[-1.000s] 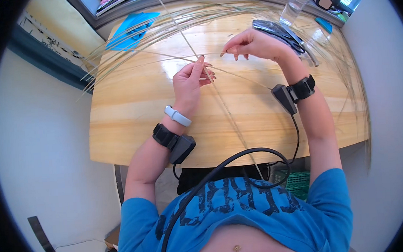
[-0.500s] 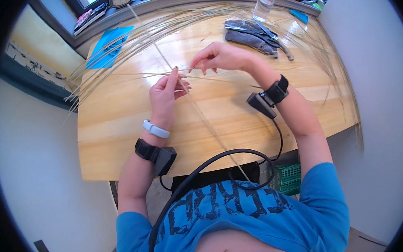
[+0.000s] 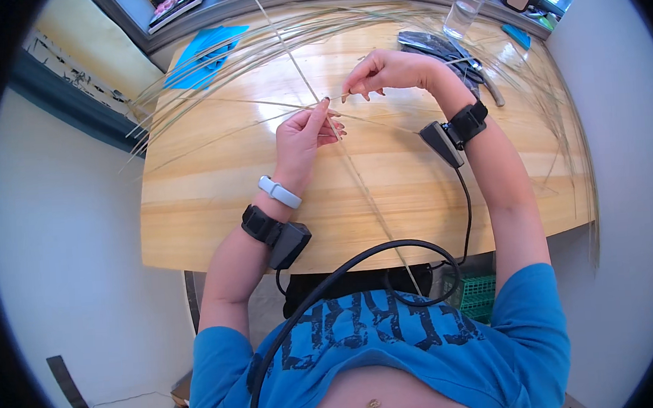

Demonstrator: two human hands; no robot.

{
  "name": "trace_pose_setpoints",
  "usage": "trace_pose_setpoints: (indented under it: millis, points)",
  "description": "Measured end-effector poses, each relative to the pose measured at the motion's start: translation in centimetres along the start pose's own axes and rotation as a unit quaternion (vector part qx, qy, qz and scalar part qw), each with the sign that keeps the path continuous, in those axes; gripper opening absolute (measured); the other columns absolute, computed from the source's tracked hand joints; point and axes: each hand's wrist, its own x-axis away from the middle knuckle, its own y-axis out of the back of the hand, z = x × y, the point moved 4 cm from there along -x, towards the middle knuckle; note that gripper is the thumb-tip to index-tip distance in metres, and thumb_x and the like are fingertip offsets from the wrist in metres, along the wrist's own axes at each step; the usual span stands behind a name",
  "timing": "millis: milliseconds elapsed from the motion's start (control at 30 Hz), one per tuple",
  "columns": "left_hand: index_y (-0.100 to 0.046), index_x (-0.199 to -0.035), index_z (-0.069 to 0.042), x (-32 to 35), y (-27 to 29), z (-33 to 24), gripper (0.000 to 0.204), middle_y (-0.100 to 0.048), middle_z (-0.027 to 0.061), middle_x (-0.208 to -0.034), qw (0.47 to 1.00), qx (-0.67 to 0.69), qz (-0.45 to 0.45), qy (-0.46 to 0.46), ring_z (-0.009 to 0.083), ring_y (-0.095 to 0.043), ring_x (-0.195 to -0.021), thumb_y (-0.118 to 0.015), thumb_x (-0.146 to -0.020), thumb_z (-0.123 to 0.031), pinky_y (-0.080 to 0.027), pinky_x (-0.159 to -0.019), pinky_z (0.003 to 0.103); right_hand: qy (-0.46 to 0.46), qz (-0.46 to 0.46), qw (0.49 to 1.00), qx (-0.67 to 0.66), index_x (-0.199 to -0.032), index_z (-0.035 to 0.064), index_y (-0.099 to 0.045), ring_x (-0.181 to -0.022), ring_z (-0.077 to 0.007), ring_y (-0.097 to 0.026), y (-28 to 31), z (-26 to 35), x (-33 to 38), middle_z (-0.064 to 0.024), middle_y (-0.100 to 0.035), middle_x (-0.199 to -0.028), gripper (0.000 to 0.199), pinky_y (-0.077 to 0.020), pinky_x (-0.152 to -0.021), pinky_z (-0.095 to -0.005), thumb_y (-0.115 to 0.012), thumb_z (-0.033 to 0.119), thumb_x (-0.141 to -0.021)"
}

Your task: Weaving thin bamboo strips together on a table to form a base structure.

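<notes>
Over the middle of the table, my left hand pinches several crossing straws between thumb and fingers. One long pale straw runs from the window side through this crossing down to my shirt. Thinner straws fan out to the left, and another thin straw reaches right under my right forearm. Just right of the crossing, my right hand has its thumb and forefinger closed on a thin straw, its other fingers curled. Exactly how the straws overlap at the left fingertips is hidden.
A loose sheaf of dry straws arcs across the back, with more stems along the right edge. Scissors lie on a dark cloth near a glass jar. Blue cloth lies back left. A black cable loops before me.
The whole view has shifted, so table and hands appear farther right and slightly higher. One thin straw on the left now slants toward me. Both hands keep their pinch.
</notes>
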Motion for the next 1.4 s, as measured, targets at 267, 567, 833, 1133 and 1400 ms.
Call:
trace_pose_setpoints:
  millis: [267, 567, 833, 1133, 1400]
  points:
    - [-0.070, -0.094, -0.005, -0.1, 0.3, 0.1, 0.028, -0.070, 0.0034, -0.078, 1.000, 0.005, -0.019, 0.005, 0.0097, -0.067, -0.068, -0.065, -0.098, -0.032, -0.052, -0.065, 0.022, 0.034, 0.002, 0.999, 0.019, -0.110, 0.0079, -0.075, -0.072, -0.0064, -0.058, -0.1, -0.4, -0.7, 0.0022, -0.067, -0.078, 0.021, -0.0454, -0.061, -0.0241, -0.059, 0.011, -0.097]
    - [-0.070, -0.092, -0.006, -0.5, 0.8, 0.4, 0.026, -0.070, 0.0038, -0.079, 0.999, 0.015, -0.033, -0.021, 0.0105, -0.066, -0.068, -0.065, -0.098, -0.031, -0.051, -0.064, 0.022, -0.005, -0.044, 0.994, 0.102, -0.119, 0.0109, -0.064, -0.075, -0.0090, -0.052, -2.3, 2.6, -1.3, 0.0028, -0.056, -0.081, 0.039, -0.0437, -0.067, -0.0259, -0.070, 0.037, -0.091]
    - [-0.070, -0.092, -0.006, -0.6, 1.0, 0.2, 0.028, -0.071, 0.0038, -0.081, 0.998, -0.014, -0.058, -0.026, 0.0106, -0.067, -0.070, -0.065, -0.098, -0.033, -0.052, -0.064, 0.023, 0.040, -0.135, 0.988, 0.068, -0.125, 0.0128, -0.063, -0.074, -0.0126, -0.055, -4.4, 1.4, -0.5, -0.0012, -0.061, -0.084, 0.041, -0.0470, -0.069, -0.0284, -0.073, 0.030, -0.089]
    - [-0.070, -0.089, -0.007, -0.7, 1.1, 0.3, 0.028, -0.071, 0.0024, -0.079, 0.996, -0.050, -0.071, -0.012, 0.0101, -0.068, -0.069, -0.066, -0.097, -0.034, -0.052, -0.061, 0.022, 0.095, -0.189, 0.977, 0.035, -0.120, 0.0103, -0.064, -0.076, -0.0168, -0.060, -5.1, 0.6, 0.0, -0.0051, -0.065, -0.091, 0.035, -0.0512, -0.073, -0.0309, -0.074, 0.020, -0.087]
    - [-0.070, -0.089, -0.008, -0.7, 1.0, 0.2, 0.028, -0.070, 0.0020, -0.078, 0.996, -0.046, -0.077, 0.004, 0.0097, -0.068, -0.068, -0.068, -0.096, -0.034, -0.051, -0.060, 0.022, 0.091, -0.233, 0.966, 0.063, -0.099, 0.0053, -0.061, -0.085, -0.0215, -0.066, -5.2, 0.8, 0.5, -0.0091, -0.066, -0.093, 0.024, -0.0523, -0.077, -0.0335, -0.075, 0.020, -0.086]
